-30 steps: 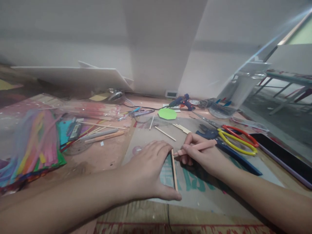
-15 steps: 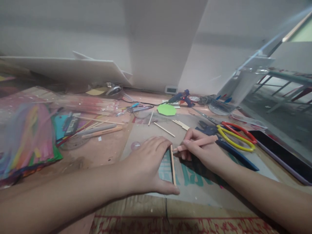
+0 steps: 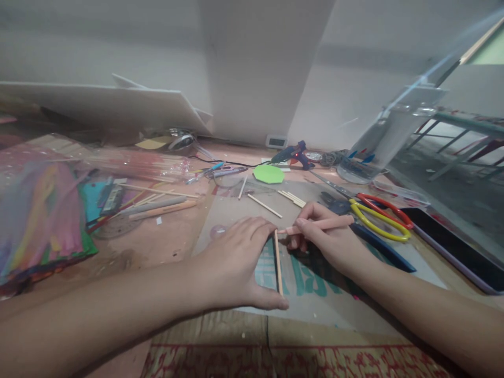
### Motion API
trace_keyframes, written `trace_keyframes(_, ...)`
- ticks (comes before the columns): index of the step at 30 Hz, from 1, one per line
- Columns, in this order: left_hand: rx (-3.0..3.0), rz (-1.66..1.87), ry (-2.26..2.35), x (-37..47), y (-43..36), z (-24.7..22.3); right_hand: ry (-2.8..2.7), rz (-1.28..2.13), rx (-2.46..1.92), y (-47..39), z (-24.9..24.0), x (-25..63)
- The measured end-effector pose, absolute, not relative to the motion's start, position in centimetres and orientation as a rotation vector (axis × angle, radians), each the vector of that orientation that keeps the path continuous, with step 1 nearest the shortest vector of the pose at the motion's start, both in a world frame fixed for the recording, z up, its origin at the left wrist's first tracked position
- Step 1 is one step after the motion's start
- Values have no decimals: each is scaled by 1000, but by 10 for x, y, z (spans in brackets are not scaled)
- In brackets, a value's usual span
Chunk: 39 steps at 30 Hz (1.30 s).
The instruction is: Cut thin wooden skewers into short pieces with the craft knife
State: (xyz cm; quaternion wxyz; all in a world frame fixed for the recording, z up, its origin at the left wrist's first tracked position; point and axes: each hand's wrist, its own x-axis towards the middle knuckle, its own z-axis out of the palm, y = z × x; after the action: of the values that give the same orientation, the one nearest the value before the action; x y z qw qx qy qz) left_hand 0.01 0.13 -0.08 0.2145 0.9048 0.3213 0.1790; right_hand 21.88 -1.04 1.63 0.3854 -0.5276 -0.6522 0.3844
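My left hand (image 3: 240, 262) holds a thin wooden stick (image 3: 279, 265) lengthwise between its fingertips at the far end and its thumb at the near end. My right hand (image 3: 325, 236) is closed on a peach-coloured pen (image 3: 328, 224), whose tip meets the stick near its far end. Beneath both hands lies a grey board (image 3: 220, 210) with teal lettering. Beyond them are a loose stick (image 3: 264, 206), a small group of sticks (image 3: 290, 198) and a bright green paper polygon (image 3: 268, 174).
Scissors with red and yellow handles (image 3: 380, 223), dark blue-handled pliers (image 3: 384, 249) and a phone (image 3: 452, 249) lie at the right. A glue gun (image 3: 297, 155) and clear jar (image 3: 364, 157) stand behind. Colourful strips (image 3: 47, 220) and pens (image 3: 163, 210) are at the left.
The pen tip has moved slightly away from me along the stick, up to its far end. My left hand keeps its hold on the stick. The view has shifted a little.
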Motion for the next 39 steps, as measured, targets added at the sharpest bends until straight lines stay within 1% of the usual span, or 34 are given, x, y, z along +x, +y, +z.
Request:
trace_keyframes(7,2520,491,869,-1,1,0,-1677,967,-1343,-9,17,218)
trace_keyframes(12,2515,471,907,-1,0,1,-1617,1098,-1344,-10,15,219)
trace_keyframes(19,2454,561,901,-2,-1,-1,-1417,1162,-1138,-8,7,225)
trace_keyframes(27,2421,616,917,-3,0,-4,-1418,1531,-957,-19,14,216)
trace_keyframes(30,2423,613,889,-2,-1,-3,-1396,1608,-943,-21,13,213)
trace_keyframes(39,2533,660,842,-1,0,-6,-1444,1601,-941,-19,12,211)
